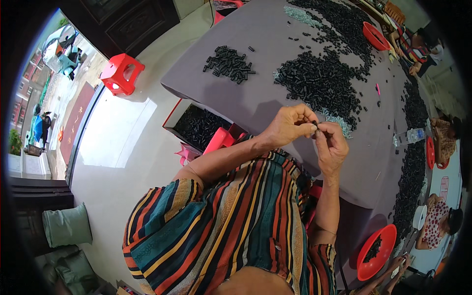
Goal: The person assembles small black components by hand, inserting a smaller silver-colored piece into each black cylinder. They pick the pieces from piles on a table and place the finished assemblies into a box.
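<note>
My left hand (290, 126) and my right hand (332, 147) meet fingertip to fingertip over the near edge of the grey-covered table (268, 98). Pinched between them is a small black piece (315, 123), mostly hidden by the fingers. Just beyond lies a large heap of short black cylindrical parts (319, 78). Small pale green pieces (340, 122) are scattered at the near side of that heap, right behind my hands. A smaller pile of black parts (228, 65) sits farther left on the table.
Below the table edge, a box (172, 117) holds many black parts, beside a pink-red stool (220, 141). A red basin (391, 236) with black parts stands at right. A clear bottle (412, 136) lies near other people working along the far right. A red stool (119, 73) stands by the doorway.
</note>
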The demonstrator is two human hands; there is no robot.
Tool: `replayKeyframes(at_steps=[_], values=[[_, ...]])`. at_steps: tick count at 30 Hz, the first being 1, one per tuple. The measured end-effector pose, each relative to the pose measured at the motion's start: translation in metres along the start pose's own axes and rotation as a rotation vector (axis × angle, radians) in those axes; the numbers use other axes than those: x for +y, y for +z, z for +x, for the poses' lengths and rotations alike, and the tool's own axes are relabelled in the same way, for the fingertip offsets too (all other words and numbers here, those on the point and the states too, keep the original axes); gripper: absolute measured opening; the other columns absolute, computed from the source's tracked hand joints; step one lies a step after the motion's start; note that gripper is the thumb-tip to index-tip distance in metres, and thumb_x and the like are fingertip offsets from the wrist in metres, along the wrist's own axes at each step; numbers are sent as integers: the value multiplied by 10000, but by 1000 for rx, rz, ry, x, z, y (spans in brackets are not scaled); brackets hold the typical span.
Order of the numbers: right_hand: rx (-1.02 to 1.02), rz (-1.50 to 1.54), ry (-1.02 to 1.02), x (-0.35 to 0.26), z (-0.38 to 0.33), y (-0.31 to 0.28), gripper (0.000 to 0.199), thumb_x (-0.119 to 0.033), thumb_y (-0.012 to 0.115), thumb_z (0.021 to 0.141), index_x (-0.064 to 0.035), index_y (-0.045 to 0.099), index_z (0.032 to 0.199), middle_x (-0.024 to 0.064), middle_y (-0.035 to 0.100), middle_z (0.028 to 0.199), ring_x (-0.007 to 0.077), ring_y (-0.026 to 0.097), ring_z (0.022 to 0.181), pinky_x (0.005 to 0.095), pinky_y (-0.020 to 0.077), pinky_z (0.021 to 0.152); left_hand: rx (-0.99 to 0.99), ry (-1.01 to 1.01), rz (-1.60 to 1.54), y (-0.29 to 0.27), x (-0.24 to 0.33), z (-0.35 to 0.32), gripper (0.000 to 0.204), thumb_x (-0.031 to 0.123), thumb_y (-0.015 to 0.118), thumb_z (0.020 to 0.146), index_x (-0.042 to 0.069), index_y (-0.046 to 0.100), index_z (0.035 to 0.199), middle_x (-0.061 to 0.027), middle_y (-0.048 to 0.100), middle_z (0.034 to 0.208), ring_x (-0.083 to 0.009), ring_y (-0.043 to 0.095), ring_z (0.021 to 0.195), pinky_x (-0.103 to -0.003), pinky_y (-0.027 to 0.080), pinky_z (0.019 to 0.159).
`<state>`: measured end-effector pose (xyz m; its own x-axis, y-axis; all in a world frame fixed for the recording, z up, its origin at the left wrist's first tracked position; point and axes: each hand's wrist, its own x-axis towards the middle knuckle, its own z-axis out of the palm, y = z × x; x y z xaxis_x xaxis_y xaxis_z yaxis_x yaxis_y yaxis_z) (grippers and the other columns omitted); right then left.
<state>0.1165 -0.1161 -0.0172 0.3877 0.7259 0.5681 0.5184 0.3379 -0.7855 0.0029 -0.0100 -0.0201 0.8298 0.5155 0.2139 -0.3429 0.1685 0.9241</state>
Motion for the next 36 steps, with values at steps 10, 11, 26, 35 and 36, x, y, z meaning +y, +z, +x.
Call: replayKeyframes(at_steps=[10,11,26,35,36], values=[[44,207,114,-8,5,-14,94,-6,598,818,22,594,908,44,540,870,84,518,694,204,437,611,-48,82,223,1,-2,-2,111,50,536,871,-4,485,952,-47,561,868,-101,557,762,-246,473,692],[46,190,105,-8,5,-14,89,-13,603,817,22,600,898,45,537,877,82,509,696,202,430,612,-48,81,223,0,-2,-2,111,50,536,871,-4,485,952,-47,561,868,-101,557,762,-246,473,692],[52,-360,-104,-20,8,-11,139,-30,589,799,-6,625,931,67,558,807,143,529,686,244,424,618,-46,-82,28,-9,6,3,125,72,582,849,-28,559,920,-50,587,757,-108,574,688,-247,479,643],[102,-419,311,54,8,-33,85,-67,557,821,-3,605,849,86,576,793,113,530,682,254,429,621,240,153,-5,-31,45,3,125,67,569,845,-36,562,915,-74,583,766,-121,569,674,-245,474,641],[27,-448,391,60,7,-32,79,-69,559,818,-5,603,833,88,582,792,113,532,680,250,427,621,242,157,-24,-31,47,3,121,63,569,843,-36,563,912,-73,583,764,-120,567,668,-245,472,637]])
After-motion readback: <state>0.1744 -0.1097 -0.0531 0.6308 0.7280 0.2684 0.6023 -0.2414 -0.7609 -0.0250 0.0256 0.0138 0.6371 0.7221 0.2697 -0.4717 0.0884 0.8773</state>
